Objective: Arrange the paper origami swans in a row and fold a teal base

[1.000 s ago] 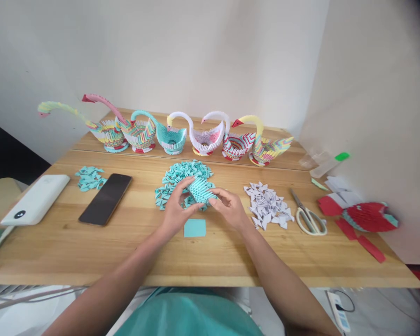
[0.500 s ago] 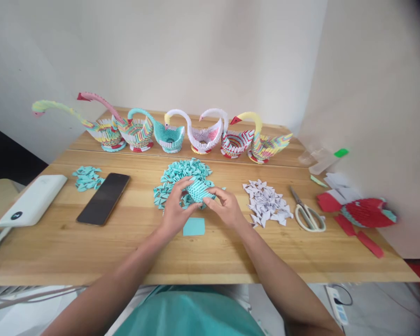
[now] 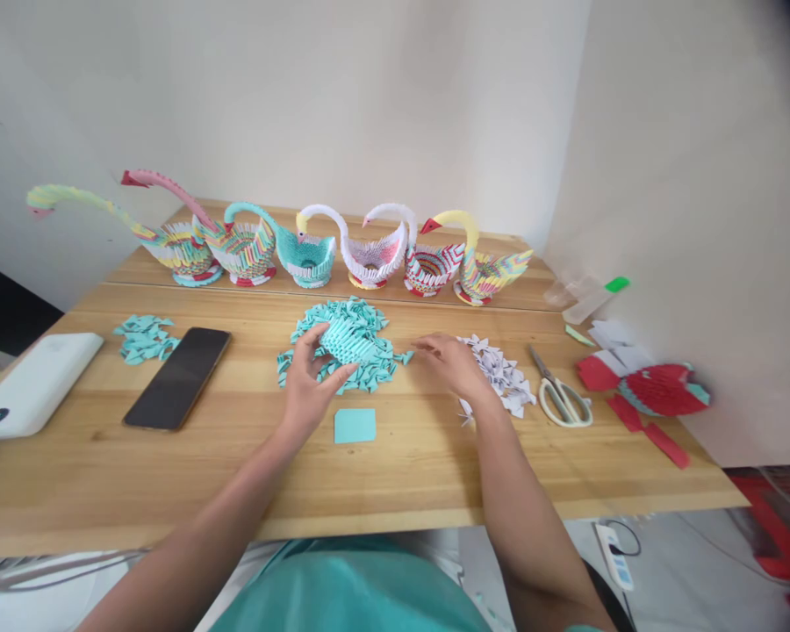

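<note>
My left hand [image 3: 306, 377] is closed around a teal block of interlocked folded-paper pieces [image 3: 348, 341], thumb and fingers on its left and lower sides. The block is just above a heap of loose teal paper pieces [image 3: 362, 312]. My right hand [image 3: 454, 362] is apart from the block, palm down, fingers reaching left with nothing visible in them. A single teal folded piece [image 3: 404, 357] lies just left of its fingertips. Partly behind that hand is a pile of white folded-paper pieces [image 3: 504, 377]. A flat teal paper rectangle [image 3: 355, 426] lies in front of the heap.
Several folded-paper swans [image 3: 308, 262] stand in a row at the back. Left are a smaller teal pile [image 3: 143, 339], a phone [image 3: 177, 377] and a white power bank [image 3: 36, 384]. Right are scissors [image 3: 564, 402], a red paper model [image 3: 664, 390] and a green-capped bottle [image 3: 592, 303].
My right hand has let go of the teal block and moved right, toward the white pile. My left hand keeps the block. The whole view has shifted slightly.
</note>
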Available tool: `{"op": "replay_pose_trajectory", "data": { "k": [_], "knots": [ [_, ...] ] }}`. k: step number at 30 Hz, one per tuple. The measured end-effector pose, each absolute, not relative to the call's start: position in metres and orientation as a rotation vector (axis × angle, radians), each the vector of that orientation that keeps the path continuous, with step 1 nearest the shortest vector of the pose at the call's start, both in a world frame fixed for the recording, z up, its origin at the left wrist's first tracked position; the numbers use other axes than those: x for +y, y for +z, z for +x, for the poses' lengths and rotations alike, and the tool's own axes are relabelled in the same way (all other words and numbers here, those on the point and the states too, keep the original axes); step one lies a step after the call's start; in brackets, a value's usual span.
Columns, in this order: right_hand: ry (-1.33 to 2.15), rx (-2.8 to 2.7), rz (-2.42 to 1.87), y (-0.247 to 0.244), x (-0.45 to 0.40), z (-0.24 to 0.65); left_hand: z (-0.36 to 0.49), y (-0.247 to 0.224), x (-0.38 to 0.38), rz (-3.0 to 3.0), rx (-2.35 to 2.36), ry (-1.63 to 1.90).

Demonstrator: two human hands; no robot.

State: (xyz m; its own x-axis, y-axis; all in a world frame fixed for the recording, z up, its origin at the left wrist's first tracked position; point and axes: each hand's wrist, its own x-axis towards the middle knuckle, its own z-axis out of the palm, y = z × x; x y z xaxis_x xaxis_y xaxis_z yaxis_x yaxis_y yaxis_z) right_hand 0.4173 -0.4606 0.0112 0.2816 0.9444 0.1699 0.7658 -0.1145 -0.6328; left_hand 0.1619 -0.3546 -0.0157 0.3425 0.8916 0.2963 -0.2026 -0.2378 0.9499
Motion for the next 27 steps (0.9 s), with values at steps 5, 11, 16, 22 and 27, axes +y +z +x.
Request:
{"op": "replay_pose_trajectory", "data": {
  "k": [5,11,16,22,27],
  "knots": [
    [0.353,-1.702,-2.035,0.008,-0.461,0.419,0.161,-0.014,-0.355,1.405,0.679,1.133],
    [0.337,-1.763,-2.094,-0.001,-0.457,0.414,0.161,-0.010,-0.357,1.403,0.692,1.104],
    [0.330,-1.769,-2.166,0.003,-0.458,0.410,0.160,-0.013,-0.356,1.448,0.686,1.085],
    [0.346,-1.602,-2.152,0.005,-0.458,0.411,0.160,-0.013,-0.357,1.442,0.714,1.054],
    [0.715,-1.092,-1.602,0.011,-0.455,0.408,0.161,-0.012,-0.359,1.424,0.724,1.068]
  ]
}}
